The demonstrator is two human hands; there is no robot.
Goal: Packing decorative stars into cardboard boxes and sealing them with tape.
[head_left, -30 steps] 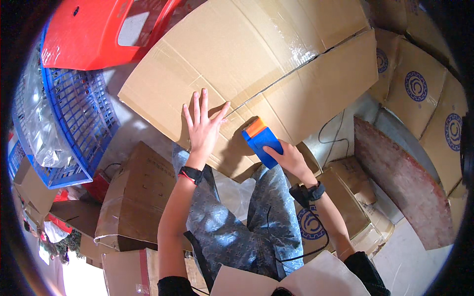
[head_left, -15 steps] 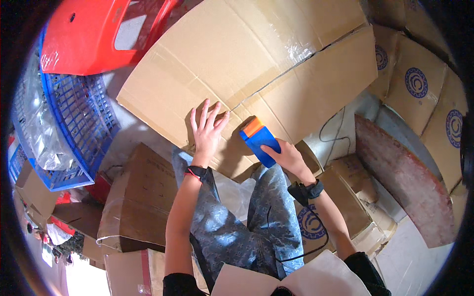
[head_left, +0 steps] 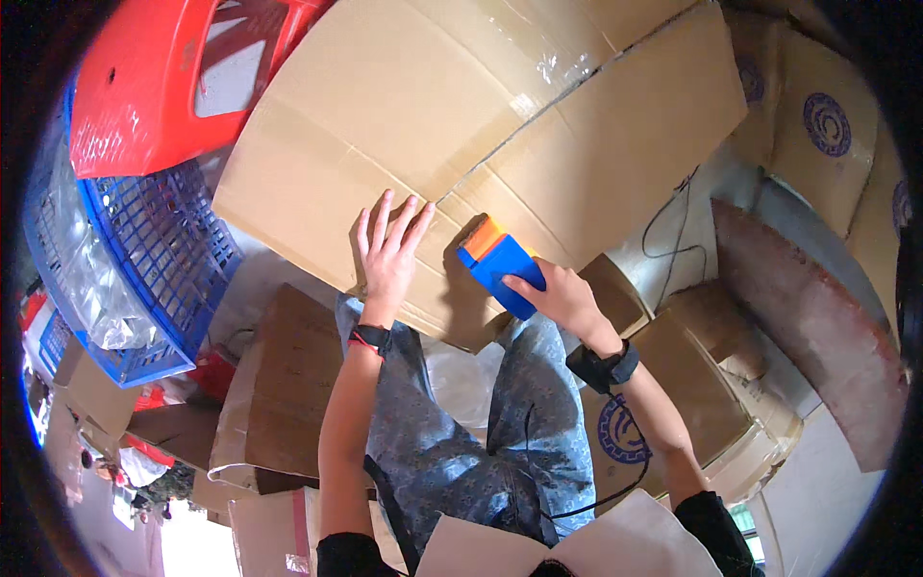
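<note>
A large flattened cardboard box [head_left: 385, 125] lies across my knees and stretches away from me, a seam running through its middle with clear tape on it. My left hand [head_left: 388, 264] rests palm down on its near part, left of the seam, fingers spread. In my right hand [head_left: 562, 303] is a blue block-shaped hand tool with an orange end [head_left: 502, 272], its kind unclear. The thumb lies over the blue body, and the other fingers are mostly hidden behind it. The orange end points at the cardboard near the seam; whether it touches, I cannot tell.
At left, a red plastic stool [head_left: 144, 106] stands by a blue plastic basket [head_left: 159, 240] holding clear bags. Brown cartons [head_left: 279, 375] sit beside my legs. Stacked printed boxes [head_left: 817, 125] and a worn reddish board [head_left: 808, 317] are at right, near a black cable [head_left: 673, 252].
The whole view has shifted slightly. Both hands keep nearly the same places on the cardboard, and the blue-and-orange tool has moved only a little.
</note>
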